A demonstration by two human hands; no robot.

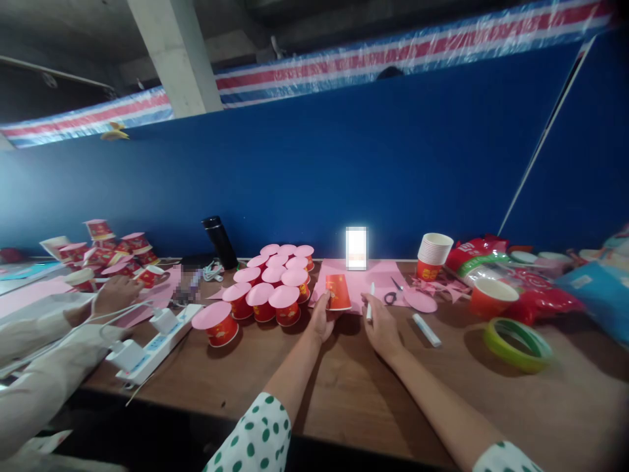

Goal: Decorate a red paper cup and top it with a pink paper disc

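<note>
My left hand (323, 316) is closed around a red paper cup (339, 292) with yellow print, held over the pink paper sheet (386, 270). Between the fingers of my right hand (382, 324) is a slim white stick (371, 300), shaped like a pen; its exact kind is unclear. Scissors (392, 297) with dark handles lie just beyond that hand, beside a pink paper disc (420, 300). To its right a white tube (426, 330) rests on the wooden table. Left of the cup stand several red paper cups (264, 303) topped with pink discs.
A stack of paper cups (434, 249), a lone cup (493, 298), a green tape roll (517, 345) and red plastic packaging (545, 295) occupy the right. At left are a power strip (157, 344), a black flask (219, 242) and another person's hand (118, 294). A blue partition (314, 164) stands behind.
</note>
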